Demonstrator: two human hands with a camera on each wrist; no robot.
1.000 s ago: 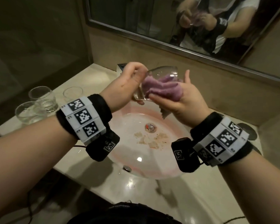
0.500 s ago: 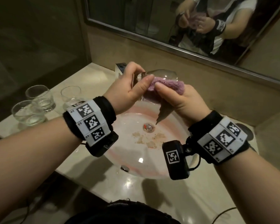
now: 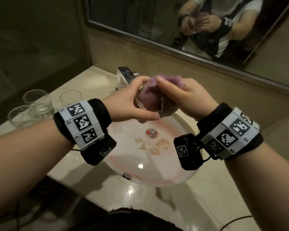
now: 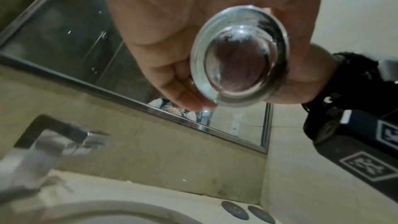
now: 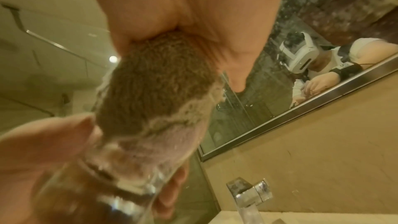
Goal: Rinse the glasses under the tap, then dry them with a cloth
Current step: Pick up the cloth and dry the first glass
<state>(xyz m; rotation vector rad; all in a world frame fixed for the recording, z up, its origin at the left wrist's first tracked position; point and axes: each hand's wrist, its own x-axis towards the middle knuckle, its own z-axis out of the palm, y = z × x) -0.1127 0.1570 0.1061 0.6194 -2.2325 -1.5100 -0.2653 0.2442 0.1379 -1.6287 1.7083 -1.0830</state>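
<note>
Over the sink (image 3: 165, 177), left hand (image 3: 128, 104) grips glass (image 4: 239, 67); right hand (image 3: 190, 99) clutches cloth (image 3: 150, 95).

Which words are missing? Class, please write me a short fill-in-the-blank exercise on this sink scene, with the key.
1. The left hand grips a clear ____.
2. The right hand pushes a ____ cloth into it.
3. On the counter beside the sink stand ____ more glasses.

Missing words: glass; purple; three

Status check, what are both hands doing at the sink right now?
Left hand grips glass over basin. Right hand pushes purple cloth inside it. Nothing in the way.
</note>
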